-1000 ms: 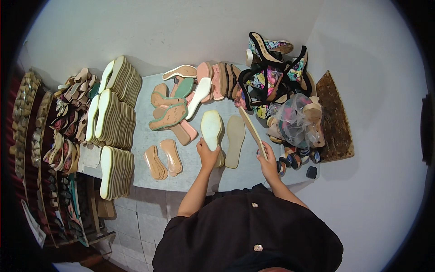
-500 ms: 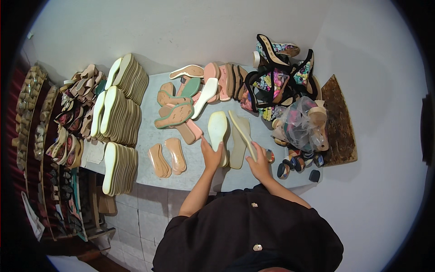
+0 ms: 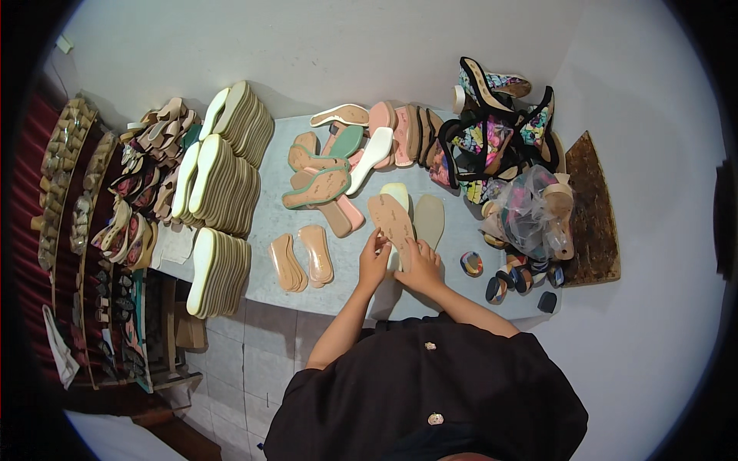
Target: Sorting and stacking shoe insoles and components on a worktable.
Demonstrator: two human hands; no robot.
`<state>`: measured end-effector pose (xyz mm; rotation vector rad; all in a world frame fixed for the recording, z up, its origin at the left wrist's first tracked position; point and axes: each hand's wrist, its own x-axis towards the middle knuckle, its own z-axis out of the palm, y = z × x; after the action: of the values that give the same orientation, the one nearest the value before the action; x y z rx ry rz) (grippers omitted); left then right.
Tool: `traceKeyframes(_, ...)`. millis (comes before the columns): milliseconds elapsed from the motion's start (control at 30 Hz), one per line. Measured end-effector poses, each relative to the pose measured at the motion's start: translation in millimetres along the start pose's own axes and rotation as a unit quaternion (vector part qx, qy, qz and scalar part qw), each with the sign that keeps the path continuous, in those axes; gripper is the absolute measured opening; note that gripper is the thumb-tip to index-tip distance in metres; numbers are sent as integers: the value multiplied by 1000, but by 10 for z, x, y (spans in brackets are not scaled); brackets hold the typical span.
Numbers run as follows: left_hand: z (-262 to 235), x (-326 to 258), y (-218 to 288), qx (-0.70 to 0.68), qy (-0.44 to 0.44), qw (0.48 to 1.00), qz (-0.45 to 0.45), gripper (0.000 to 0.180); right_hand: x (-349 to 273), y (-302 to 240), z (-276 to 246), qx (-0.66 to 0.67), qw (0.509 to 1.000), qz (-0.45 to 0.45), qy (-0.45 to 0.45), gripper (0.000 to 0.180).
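Both hands are on a tan shoe sole (image 3: 390, 219) with small dark marks across its face, held over the table just in front of me. My left hand (image 3: 374, 260) closes on its near left edge. On the right side, my right hand (image 3: 419, 266) grips the near end, its fingers partly hidden by the hand itself. Beneath the held sole lies a cream sole (image 3: 395, 190), mostly covered. A beige-grey sole (image 3: 430, 218) lies flat just right of it.
Tan insoles (image 3: 317, 257) lie left of my hands. Beyond them are loose pink, green and white soles (image 3: 372, 160). Tall stacks of cream soles (image 3: 223, 184) line the left edge. Colourful wedge sandals (image 3: 484, 134), a clear plastic bag (image 3: 526, 207) and small heel pieces (image 3: 523, 278) occupy the right.
My right hand has come left with the sole it held on edge; a marked tan face now shows. My left hand has left the cream sole and joined it. The view has shifted slightly.
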<state>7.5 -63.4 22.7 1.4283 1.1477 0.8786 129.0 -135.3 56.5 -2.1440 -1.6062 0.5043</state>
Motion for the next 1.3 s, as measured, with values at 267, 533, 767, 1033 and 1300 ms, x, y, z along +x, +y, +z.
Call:
traceKeyframes(267, -61, -113, -74, 147, -9, 982, 122, 57, 85, 263, 172, 205, 979, 13, -6, 67)
traceKeyframes(533, -109, -140, -42, 262, -40, 946, 185, 56, 309, 581, 114, 435, 893, 95, 63, 38)
traceKeyframes(767, -169, -45, -125, 204, 36, 970, 127, 43, 475, 408, 262, 543, 839, 16, 14, 37)
traceKeyframes(1033, -135, -135, -88, 269, -27, 961, 54, 43, 443, 263, 398, 314, 943, 72, -88, 39)
traceKeyframes(1300, -165, -225, -204, 241, -12, 969, 53, 43, 355, 79, 226, 288, 944, 89, -137, 34)
